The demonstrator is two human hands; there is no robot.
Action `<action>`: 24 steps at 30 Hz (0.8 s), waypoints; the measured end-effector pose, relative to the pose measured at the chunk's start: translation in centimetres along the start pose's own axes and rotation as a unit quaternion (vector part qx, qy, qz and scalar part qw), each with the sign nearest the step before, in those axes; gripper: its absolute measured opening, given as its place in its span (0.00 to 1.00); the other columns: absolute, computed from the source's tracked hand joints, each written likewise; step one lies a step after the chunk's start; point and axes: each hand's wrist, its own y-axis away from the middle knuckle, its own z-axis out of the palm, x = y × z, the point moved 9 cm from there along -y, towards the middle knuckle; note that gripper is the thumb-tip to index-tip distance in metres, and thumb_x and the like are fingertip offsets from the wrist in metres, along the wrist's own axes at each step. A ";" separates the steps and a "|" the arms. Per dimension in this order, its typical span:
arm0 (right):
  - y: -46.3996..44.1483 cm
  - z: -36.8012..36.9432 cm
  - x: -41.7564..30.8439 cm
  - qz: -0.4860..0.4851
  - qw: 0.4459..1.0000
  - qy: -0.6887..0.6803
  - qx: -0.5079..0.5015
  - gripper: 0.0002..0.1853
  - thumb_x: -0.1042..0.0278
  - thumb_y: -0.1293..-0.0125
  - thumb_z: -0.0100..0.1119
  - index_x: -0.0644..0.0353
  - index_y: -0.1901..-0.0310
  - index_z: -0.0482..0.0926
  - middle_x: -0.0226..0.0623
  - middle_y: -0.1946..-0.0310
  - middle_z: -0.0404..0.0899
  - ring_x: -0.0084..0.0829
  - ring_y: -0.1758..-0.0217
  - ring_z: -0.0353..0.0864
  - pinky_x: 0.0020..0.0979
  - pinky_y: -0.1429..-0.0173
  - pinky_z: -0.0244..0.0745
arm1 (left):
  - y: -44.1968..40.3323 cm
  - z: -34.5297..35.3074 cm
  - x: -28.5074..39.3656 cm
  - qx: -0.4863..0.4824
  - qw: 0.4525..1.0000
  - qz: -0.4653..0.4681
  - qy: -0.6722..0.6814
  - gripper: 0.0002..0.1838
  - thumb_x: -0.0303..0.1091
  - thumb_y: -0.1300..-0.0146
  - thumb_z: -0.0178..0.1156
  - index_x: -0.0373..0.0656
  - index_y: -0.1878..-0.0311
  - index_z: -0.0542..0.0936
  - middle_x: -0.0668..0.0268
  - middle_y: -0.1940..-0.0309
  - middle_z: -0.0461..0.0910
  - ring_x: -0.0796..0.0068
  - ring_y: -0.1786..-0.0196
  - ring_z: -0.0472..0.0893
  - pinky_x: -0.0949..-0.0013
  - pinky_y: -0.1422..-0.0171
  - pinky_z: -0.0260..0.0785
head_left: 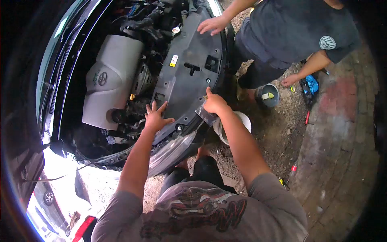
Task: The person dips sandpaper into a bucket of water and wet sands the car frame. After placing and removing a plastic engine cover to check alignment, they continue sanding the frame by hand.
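A wide black plastic cover panel (pixel 181 76) lies along the front of the open engine bay. My left hand (pixel 156 117) rests with spread fingers on the panel's near left edge, beside a small square opening. At the panel's front edge, my right hand (pixel 214 101) is closed around a small clear plastic bag (pixel 207 116), its index finger pointing forward. What the bag holds is hard to make out. A co-worker's hand (pixel 213 25) lies over the far end of the panel. The grey engine cover (pixel 113 72) sits left of the panel.
The co-worker (pixel 294 32) stands at the front right, the other hand lowered near a dark bucket (pixel 267 96). A white bucket (pixel 244 123) stands below my right forearm. The bumper (pixel 173 151) curves close to my legs. A blue item (pixel 312 84) lies at right.
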 end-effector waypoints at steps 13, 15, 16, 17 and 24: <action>0.4 1.3 1.1 -0.007 1.000 -0.020 -0.012 0.57 0.59 0.30 0.61 0.45 0.09 0.33 0.64 0.31 0.80 0.61 0.29 0.82 0.51 0.24 0.75 | 5.5 0.6 -6.6 0.038 0.990 -0.129 0.035 0.75 0.76 0.47 0.76 0.42 0.09 0.48 0.41 0.11 0.52 0.41 0.09 0.52 0.34 0.10 0.48; 0.2 1.4 0.9 -0.021 1.000 -0.010 -0.001 0.57 0.59 0.30 0.61 0.46 0.09 0.33 0.65 0.32 0.81 0.61 0.30 0.82 0.51 0.24 0.75 | 7.0 1.5 -7.9 0.032 0.988 -0.145 0.033 0.72 0.81 0.44 0.70 0.44 0.09 0.49 0.44 0.11 0.54 0.42 0.09 0.53 0.34 0.10 0.49; 0.0 1.3 1.0 -0.027 1.000 -0.004 0.015 0.57 0.60 0.30 0.61 0.46 0.09 0.33 0.65 0.33 0.82 0.61 0.30 0.83 0.51 0.25 0.76 | 7.3 1.9 -8.4 0.033 0.987 -0.151 0.035 0.72 0.81 0.44 0.70 0.44 0.09 0.49 0.44 0.11 0.54 0.42 0.09 0.53 0.34 0.10 0.49; -0.2 1.5 1.3 -0.022 1.000 -0.003 0.011 0.57 0.59 0.30 0.61 0.48 0.09 0.33 0.66 0.34 0.82 0.62 0.31 0.83 0.50 0.25 0.76 | 7.6 2.0 -8.4 0.045 0.990 -0.132 0.009 0.71 0.81 0.43 0.69 0.46 0.09 0.50 0.45 0.11 0.55 0.42 0.10 0.55 0.34 0.11 0.50; -0.3 2.0 1.0 -0.025 0.999 0.017 0.011 0.58 0.58 0.32 0.63 0.49 0.09 0.35 0.67 0.35 0.82 0.62 0.31 0.83 0.50 0.25 0.76 | 7.9 2.0 -9.1 -0.026 0.988 -0.118 0.099 0.68 0.79 0.39 0.67 0.51 0.08 0.47 0.43 0.16 0.66 0.41 0.19 0.73 0.46 0.17 0.66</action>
